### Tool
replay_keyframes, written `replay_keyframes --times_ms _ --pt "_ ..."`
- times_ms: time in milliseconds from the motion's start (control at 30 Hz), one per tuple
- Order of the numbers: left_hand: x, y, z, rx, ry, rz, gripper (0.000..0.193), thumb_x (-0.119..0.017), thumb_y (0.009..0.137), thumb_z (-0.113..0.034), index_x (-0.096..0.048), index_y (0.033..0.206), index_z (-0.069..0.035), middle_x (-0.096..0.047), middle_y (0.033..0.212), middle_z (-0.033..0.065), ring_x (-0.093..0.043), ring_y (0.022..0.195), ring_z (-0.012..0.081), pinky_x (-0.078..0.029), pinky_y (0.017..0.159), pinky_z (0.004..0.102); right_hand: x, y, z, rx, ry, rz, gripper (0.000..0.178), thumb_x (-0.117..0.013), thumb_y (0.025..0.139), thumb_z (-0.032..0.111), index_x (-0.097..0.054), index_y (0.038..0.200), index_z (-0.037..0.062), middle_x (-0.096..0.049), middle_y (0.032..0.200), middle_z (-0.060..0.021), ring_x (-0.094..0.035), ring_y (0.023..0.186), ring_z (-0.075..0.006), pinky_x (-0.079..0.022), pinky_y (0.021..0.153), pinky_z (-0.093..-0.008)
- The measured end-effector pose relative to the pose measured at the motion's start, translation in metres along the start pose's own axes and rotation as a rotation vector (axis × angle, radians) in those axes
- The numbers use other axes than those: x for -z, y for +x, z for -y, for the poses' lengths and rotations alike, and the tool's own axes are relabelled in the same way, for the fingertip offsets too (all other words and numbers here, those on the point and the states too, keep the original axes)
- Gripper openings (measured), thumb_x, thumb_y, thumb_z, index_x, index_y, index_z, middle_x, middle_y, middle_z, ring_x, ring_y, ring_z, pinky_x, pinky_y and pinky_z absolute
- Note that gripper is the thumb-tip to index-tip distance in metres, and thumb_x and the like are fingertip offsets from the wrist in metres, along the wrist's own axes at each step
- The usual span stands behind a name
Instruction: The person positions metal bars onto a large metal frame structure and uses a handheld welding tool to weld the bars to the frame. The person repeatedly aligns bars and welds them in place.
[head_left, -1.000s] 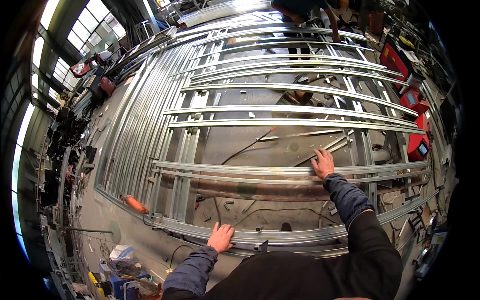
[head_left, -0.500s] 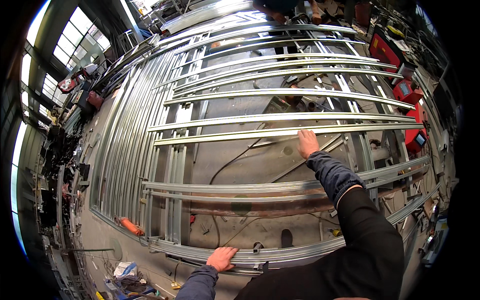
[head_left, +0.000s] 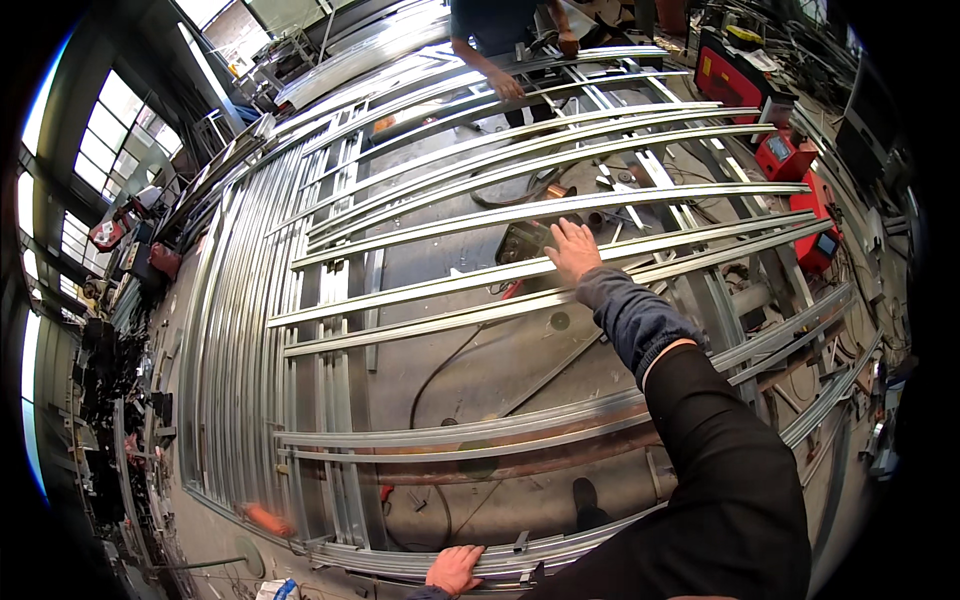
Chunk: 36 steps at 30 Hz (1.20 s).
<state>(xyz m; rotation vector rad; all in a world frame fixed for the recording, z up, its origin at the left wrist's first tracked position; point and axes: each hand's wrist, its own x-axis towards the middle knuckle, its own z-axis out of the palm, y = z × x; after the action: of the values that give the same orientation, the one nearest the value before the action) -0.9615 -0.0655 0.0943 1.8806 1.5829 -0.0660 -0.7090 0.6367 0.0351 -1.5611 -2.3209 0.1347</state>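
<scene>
Long galvanized metal rails (head_left: 480,299) lie crosswise over a metal frame in front of me. My right hand (head_left: 574,252) is stretched far out with its fingers spread, at a rail (head_left: 650,243) in the middle of the row. Whether the fingertips touch it is hard to tell. Close to my body, my left hand (head_left: 455,570) rests on the bundled near rails (head_left: 590,542), its fingers laid over their top. My right sleeve hides part of the nearer rails (head_left: 540,427).
Many parallel rails (head_left: 235,330) fill the left side. Beyond the row a co-worker (head_left: 490,40) reaches over the far rails. Red machines (head_left: 785,155) stand at the right. An orange tool (head_left: 267,519) lies at lower left, and a cable (head_left: 432,375) crosses the floor.
My right hand has left the nearer rail and moved farther out, its fingers spreading. The view has shifted. My left hand stays on the near rails. The co-worker's arm now reaches toward the rails.
</scene>
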Motion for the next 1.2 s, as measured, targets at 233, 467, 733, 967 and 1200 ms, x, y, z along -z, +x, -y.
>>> replay_keyframes --times_ms 233,467,733,967,1200 --pt "-0.038 0.004 0.028 -0.009 0.022 -0.049 0.067 -0.075 0.088 -0.037 -0.063 0.145 -0.005 -0.068 0.138 0.0179 -0.062 0.132 0.0391 -0.048 0.111 0.0523 0.006 0.085 -0.021 -0.142 0.089 0.296 0.085 -0.056 0.107 0.056 -0.032 0.172 0.0068 -0.025 0.181 -0.0192 -0.024 0.167 -0.0369 -0.021 0.135 -0.0515" --pt "-0.045 0.002 0.034 -0.08 0.063 -0.107 0.054 -0.066 0.095 -0.031 -0.065 0.144 -0.008 -0.07 0.131 0.0165 -0.066 0.121 0.0366 -0.052 0.103 0.0524 0.051 0.138 0.02 -0.089 0.059 0.193 0.06 -0.066 0.104 0.041 -0.067 0.147 -0.0006 -0.032 0.178 -0.015 -0.05 0.148 -0.0393 -0.046 0.121 -0.049" --pt "-0.056 0.009 0.043 -0.106 0.052 -0.145 0.049 -0.065 0.095 -0.028 -0.067 0.14 -0.007 -0.073 0.121 0.0162 -0.069 0.113 0.0375 -0.054 0.096 0.0528 0.065 0.16 0.023 -0.207 0.209 0.121 0.042 -0.067 0.102 0.035 -0.082 0.111 -0.0031 -0.029 0.181 -0.0064 -0.048 0.149 -0.0375 -0.048 0.121 -0.047" --pt "-0.041 0.001 0.027 -0.018 0.044 -0.07 0.062 -0.071 0.09 -0.037 -0.064 0.145 -0.007 -0.067 0.136 0.017 -0.062 0.128 0.039 -0.05 0.108 0.0546 0.058 0.173 0.032 -0.16 0.142 0.15 0.046 -0.065 0.102 0.04 -0.083 0.103 -0.0026 -0.03 0.181 -0.0119 -0.051 0.146 -0.0443 -0.046 0.121 -0.0484" --pt "-0.022 0.004 0.023 -0.033 -0.043 -0.028 0.091 -0.091 0.068 -0.038 -0.06 0.146 -0.001 -0.063 0.139 0.023 -0.058 0.132 0.0432 -0.047 0.114 0.0542 0.043 0.177 0.026 -0.159 0.091 0.157 0.045 -0.065 0.102 0.042 -0.084 0.11 0.002 -0.03 0.18 -0.0135 -0.052 0.145 -0.0446 -0.046 0.121 -0.0481"
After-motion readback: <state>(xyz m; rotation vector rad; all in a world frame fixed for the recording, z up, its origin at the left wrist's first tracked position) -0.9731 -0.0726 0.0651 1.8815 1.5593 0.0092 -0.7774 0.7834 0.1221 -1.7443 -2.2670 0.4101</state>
